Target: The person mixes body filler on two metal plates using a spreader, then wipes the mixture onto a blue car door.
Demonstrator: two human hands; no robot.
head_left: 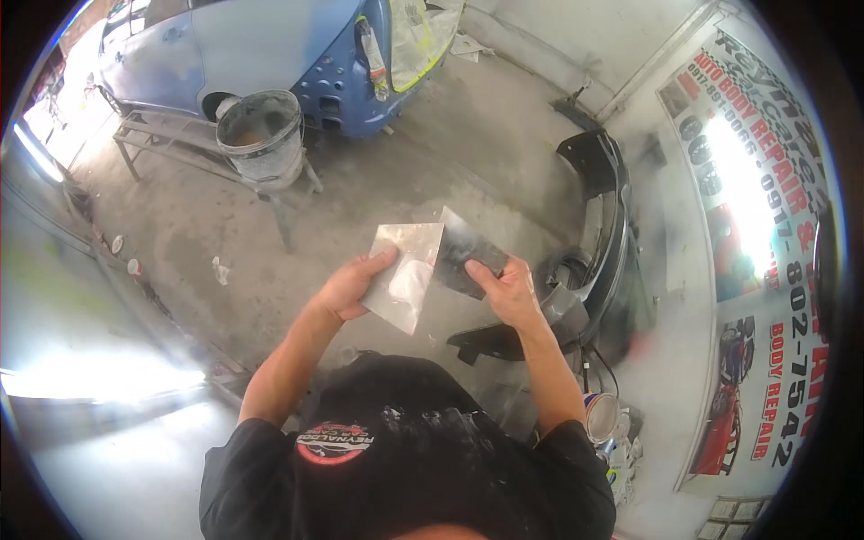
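Note:
My left hand (354,284) grips a pale, flat putty board (416,241) by its left side, thumb on top. A whitish smear of putty (412,282) lies on the board's face. In my right hand (509,290) is a dark, flat spreader (459,247), pinched with the thumb across its upper face. The spreader's left edge meets or overlaps the board's right edge; whether they touch, I cannot tell. Both pieces are held out in front of my chest, above the floor.
A grimy bucket (263,162) stands on a low bench (171,144) beside a blue car body (261,54). To the right, a black car bumper (616,211) rests on the concrete floor. A printed banner (765,225) covers the right wall. Tubs (600,416) sit lower right.

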